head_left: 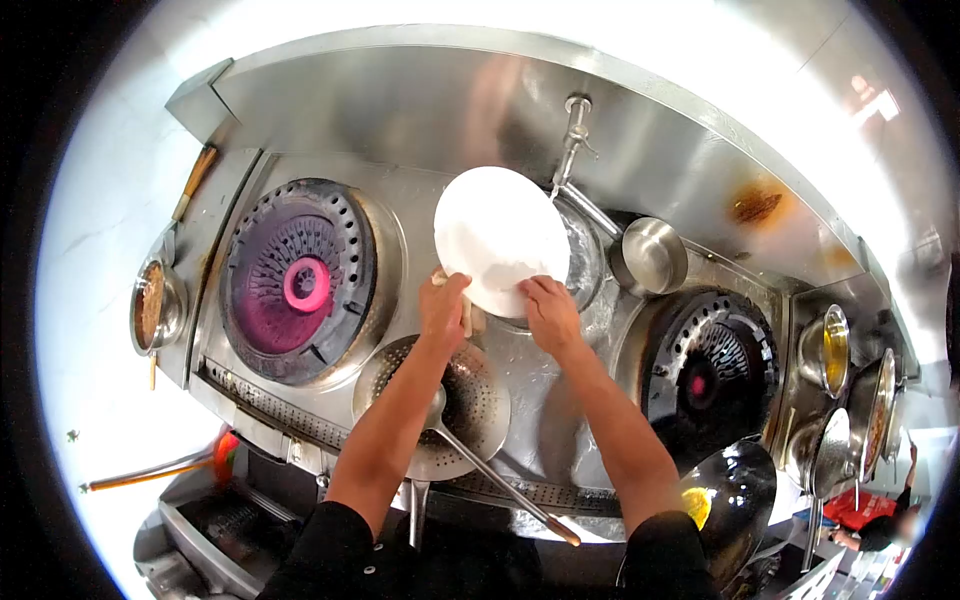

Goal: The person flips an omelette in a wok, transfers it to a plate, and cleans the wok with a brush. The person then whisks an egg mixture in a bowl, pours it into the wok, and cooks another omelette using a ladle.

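Note:
A white plate (495, 235) is raised in front of me, tilted, with its pale broad face toward the camera. My left hand (443, 308) grips its lower left edge, thumb on top. A small tan piece shows beside those fingers, but I cannot make out what it is. On the lower right edge, my right hand (548, 312) is closed with its fingertips over the rim. Below my left hand lies a perforated metal strainer (480, 400), with a long-handled ladle (490, 468) across it. Behind the plate, a round metal basin (590, 262) is partly hidden.
Wok burners stand at left (340, 235) and right (715, 310). A tap (573, 140) reaches toward a metal pot (655, 255). At lower right is a black wok (735, 500) holding something yellow. Metal bowls (824, 350) line the right side; another person (885, 528) stands beyond.

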`<state>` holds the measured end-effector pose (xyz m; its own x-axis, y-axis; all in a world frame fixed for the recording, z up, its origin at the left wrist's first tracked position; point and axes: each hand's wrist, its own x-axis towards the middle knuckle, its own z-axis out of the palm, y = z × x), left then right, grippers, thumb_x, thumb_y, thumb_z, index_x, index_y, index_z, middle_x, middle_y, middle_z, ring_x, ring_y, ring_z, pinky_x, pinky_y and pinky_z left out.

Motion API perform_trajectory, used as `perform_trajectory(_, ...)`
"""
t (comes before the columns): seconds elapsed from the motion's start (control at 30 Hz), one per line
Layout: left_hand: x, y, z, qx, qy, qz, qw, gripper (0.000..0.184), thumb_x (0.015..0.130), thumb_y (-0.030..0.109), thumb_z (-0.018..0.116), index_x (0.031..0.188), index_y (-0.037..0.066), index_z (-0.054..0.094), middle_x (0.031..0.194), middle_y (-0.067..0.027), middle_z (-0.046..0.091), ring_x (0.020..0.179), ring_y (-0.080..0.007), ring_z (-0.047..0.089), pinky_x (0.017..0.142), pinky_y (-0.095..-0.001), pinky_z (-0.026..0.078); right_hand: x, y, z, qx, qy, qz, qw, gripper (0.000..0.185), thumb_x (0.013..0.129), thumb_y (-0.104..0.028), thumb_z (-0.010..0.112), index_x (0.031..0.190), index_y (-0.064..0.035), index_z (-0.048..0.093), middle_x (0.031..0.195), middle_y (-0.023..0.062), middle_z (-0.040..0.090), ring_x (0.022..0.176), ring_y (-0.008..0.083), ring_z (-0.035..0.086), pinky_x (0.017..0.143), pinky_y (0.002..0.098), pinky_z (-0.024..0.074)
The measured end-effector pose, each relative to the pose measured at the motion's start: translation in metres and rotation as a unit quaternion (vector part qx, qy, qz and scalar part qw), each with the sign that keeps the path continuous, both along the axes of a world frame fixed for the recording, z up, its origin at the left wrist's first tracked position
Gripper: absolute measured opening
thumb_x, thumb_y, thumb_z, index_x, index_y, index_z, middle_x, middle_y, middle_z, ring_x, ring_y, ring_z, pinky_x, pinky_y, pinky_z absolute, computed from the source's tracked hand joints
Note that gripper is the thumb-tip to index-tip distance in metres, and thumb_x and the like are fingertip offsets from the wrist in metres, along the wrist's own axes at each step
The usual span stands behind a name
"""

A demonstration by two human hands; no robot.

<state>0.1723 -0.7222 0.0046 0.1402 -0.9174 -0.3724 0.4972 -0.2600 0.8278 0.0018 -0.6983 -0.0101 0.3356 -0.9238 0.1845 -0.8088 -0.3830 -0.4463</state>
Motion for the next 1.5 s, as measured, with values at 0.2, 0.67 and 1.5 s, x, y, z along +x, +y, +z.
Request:
perform_trajectory(0.2, -0.001, 0.0, 0.004, -0.01, 0.024, 0.026, 0.999, 0.032, 0.077, 0.002, 0.057, 0.107, -0.008, 0.056, 0.096, -0.0119, 0.06, 0.083, -0.021, 0.06, 0.072, -0.0335, 0.049, 0.004, 0.012, -0.007, -0.013, -0.12, -0.07, 0.99, 0.035, 0.082, -0.01, 0.053, 0.115, -0.0028, 0.06, 0.117, 0.0145, 0.057, 0.111, 0.0325, 0.052, 0.095, 0.0421, 0.0421)
perform_trajectory(0.67, 0.001, 0.003, -0.013, 0.008, 0.057, 0.053, 0.997, 0.029, 0.076, -0.001, 0.057, 0.105, -0.006, 0.057, 0.09, -0.0112, 0.06, 0.079, -0.023, 0.061, 0.068, -0.0345, 0.051, 0.003, 0.012, -0.005, -0.012, -0.09, -0.109, 0.99, 0.033, 0.083, -0.016, 0.054, 0.113, -0.0104, 0.065, 0.122, 0.0075, 0.059, 0.115, 0.0253, 0.052, 0.1, 0.0436, 0.0392)
perform_trajectory(1.5, -0.013, -0.043, -0.068, 0.234, 0.066, -0.047, 0.969, 0.014, 0.072, 0.005, 0.064, 0.082, -0.002, 0.056, 0.079, -0.0117, 0.053, 0.072, -0.0244, 0.054, 0.059, -0.0406, 0.045, 0.02, -0.121, -0.124, 0.174, -0.088, 0.1, 0.976, 0.055, 0.099, -0.034, 0.031, 0.146, -0.0054, 0.028, 0.153, 0.0198, 0.02, 0.142, 0.033, 0.019, 0.116, 0.0448, 0.0156)
